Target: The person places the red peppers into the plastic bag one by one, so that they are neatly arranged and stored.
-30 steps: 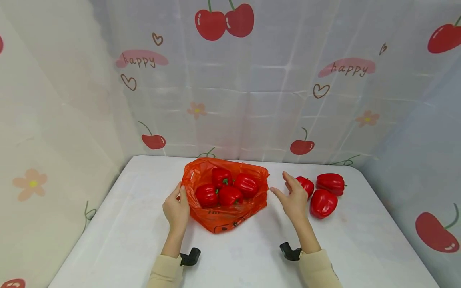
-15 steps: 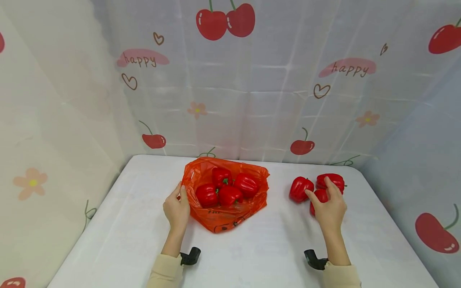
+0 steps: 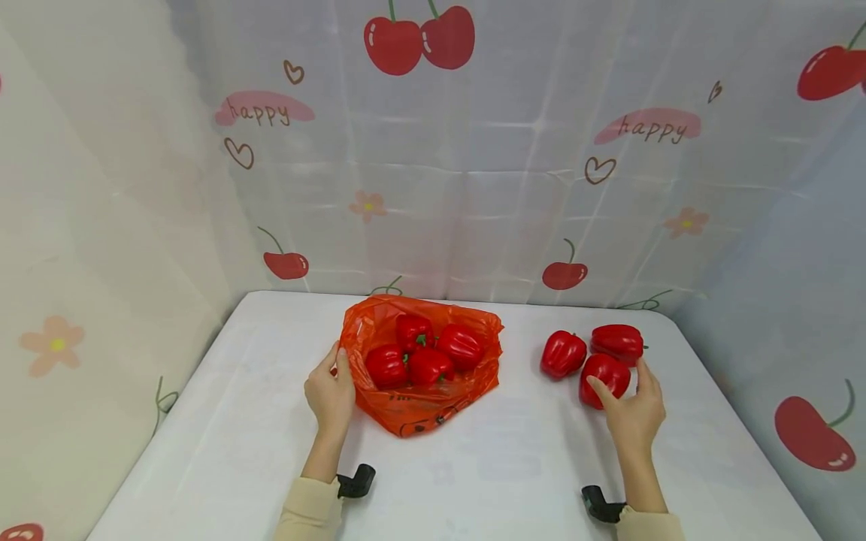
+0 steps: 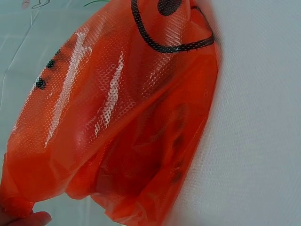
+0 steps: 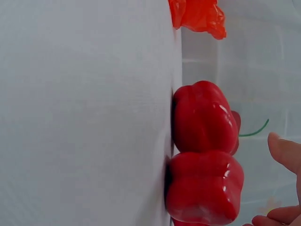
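Note:
An orange plastic bag with black print lies with its mouth spread on the white table, several red bell peppers inside. My left hand pinches its left rim between thumb and fingers; in the left wrist view the bag fills most of the frame. My right hand hovers at the nearest loose bell pepper, thumb and fingers spread at its near side. In the right wrist view the thumb stands apart from that bell pepper.
Two more loose red bell peppers lie close by, one at the left and one behind. The white table ends at a cherry-printed curtain at the back and sides. A black wrist mount sits on each forearm.
My right hand has moved right, away from the bag, then down toward the near side of the closest loose bell pepper. My left hand keeps its grip on the bag's rim.

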Demonstrator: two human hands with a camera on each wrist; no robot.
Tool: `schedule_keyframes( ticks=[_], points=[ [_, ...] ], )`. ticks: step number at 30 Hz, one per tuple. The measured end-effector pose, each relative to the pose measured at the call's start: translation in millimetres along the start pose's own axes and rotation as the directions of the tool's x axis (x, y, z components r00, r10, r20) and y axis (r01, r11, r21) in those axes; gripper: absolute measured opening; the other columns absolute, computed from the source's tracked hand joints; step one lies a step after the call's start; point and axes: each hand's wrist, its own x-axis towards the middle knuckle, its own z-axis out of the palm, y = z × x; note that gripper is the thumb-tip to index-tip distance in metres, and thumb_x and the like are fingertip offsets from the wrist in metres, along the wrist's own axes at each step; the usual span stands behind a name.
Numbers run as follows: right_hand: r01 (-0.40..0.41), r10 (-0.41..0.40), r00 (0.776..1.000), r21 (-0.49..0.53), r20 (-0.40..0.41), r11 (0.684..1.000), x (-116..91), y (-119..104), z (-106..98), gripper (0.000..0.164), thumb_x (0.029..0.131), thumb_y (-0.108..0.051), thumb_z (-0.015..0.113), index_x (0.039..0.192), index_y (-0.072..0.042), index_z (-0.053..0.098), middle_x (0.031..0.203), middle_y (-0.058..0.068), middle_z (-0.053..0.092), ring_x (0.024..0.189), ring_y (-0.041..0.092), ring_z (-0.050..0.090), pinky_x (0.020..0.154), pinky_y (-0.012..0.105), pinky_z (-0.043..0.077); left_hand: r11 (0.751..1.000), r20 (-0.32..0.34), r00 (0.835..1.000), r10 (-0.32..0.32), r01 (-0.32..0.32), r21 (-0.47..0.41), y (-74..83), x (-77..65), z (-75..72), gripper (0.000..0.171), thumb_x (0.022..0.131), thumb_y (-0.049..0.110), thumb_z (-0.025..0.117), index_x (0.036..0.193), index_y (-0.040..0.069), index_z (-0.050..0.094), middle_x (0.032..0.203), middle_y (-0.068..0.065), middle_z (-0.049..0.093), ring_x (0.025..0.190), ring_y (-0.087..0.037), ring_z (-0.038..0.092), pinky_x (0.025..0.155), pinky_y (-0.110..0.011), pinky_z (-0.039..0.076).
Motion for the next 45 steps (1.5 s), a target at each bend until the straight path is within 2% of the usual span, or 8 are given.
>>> schedule_keyframes(
  ticks=[5,9,16,26,34,40,45],
  points=[
    [-0.076,0.077,0.995,-0.026,0.067,0.997,0.5,10.8,4.6,0.090,0.083,-0.019,0.078,0.153,0.001,0.025,0.149,0.031,0.035,0.137,0.048,0.034,0.101,0.068,0.038,1.000,0.009,1.000,-0.004,0.004,0.002,-0.5,-0.5,-1.5,0.034,0.100,0.019,0.054,0.128,0.001,0.063,0.124,-0.019,0.064,0.110,-0.040,0.064,0.086,-0.050,0.055],
    [-0.092,0.094,0.991,-0.034,0.095,0.995,0.7,16.0,7.5,0.093,0.082,-0.022,0.078,0.152,0.005,0.023,0.147,0.034,0.035,0.133,0.050,0.035,0.101,0.067,0.038,1.000,0.011,1.000,-0.012,0.012,0.003,-0.8,-0.8,-1.3,0.034,0.100,0.019,0.054,0.128,0.002,0.063,0.125,-0.019,0.064,0.110,-0.039,0.064,0.086,-0.050,0.055],
    [-0.064,0.067,0.993,-0.040,0.096,0.997,-0.8,20.7,15.7,0.092,0.079,-0.015,0.080,0.151,0.003,0.026,0.144,0.032,0.039,0.132,0.048,0.036,0.099,0.068,0.040,1.000,-0.012,1.000,0.001,-0.001,0.008,-1.0,-1.6,-1.5,0.033,0.099,0.018,0.055,0.126,0.001,0.064,0.123,-0.019,0.065,0.104,-0.040,0.067,0.082,-0.050,0.056],
    [-0.101,0.102,0.993,-0.010,0.061,0.995,-2.8,22.9,21.3,0.085,0.079,-0.015,0.080,0.147,0.005,0.032,0.139,0.032,0.046,0.127,0.048,0.043,0.102,0.065,0.041,1.000,-0.015,1.000,-0.005,0.005,0.007,-1.6,-0.2,-1.4,0.033,0.099,0.018,0.055,0.126,0.001,0.064,0.123,-0.019,0.065,0.104,-0.039,0.067,0.082,-0.050,0.056],
    [-0.119,0.118,0.992,0.011,0.046,0.993,-2.2,24.6,23.7,0.082,0.080,-0.015,0.079,0.146,0.005,0.034,0.140,0.031,0.047,0.128,0.047,0.044,0.102,0.064,0.040,1.000,-0.016,1.000,-0.006,0.006,0.008,-1.5,1.2,-1.1,0.033,0.099,0.018,0.055,0.126,0.001,0.064,0.123,-0.019,0.065,0.105,-0.040,0.066,0.084,-0.050,0.056],
    [-0.164,0.162,0.985,0.024,0.053,0.986,-2.2,23.1,22.4,0.085,0.083,-0.016,0.076,0.151,0.003,0.028,0.144,0.032,0.042,0.131,0.049,0.041,0.103,0.065,0.038,1.000,-0.006,1.000,-0.014,0.014,0.001,-0.2,1.0,-1.0,0.033,0.099,0.018,0.055,0.127,0.001,0.064,0.124,-0.019,0.064,0.109,-0.040,0.065,0.085,-0.051,0.055],
    [-0.150,0.147,0.988,0.062,0.048,0.987,-1.2,22.4,20.0,0.083,0.084,-0.020,0.076,0.151,0.001,0.030,0.145,0.028,0.044,0.133,0.046,0.042,0.103,0.063,0.040,1.000,0.008,1.000,-0.018,0.018,-0.004,-0.5,1.3,-0.4,0.034,0.099,0.018,0.054,0.128,0.001,0.063,0.126,-0.019,0.063,0.114,-0.039,0.063,0.088,-0.051,0.054]
  ],
)
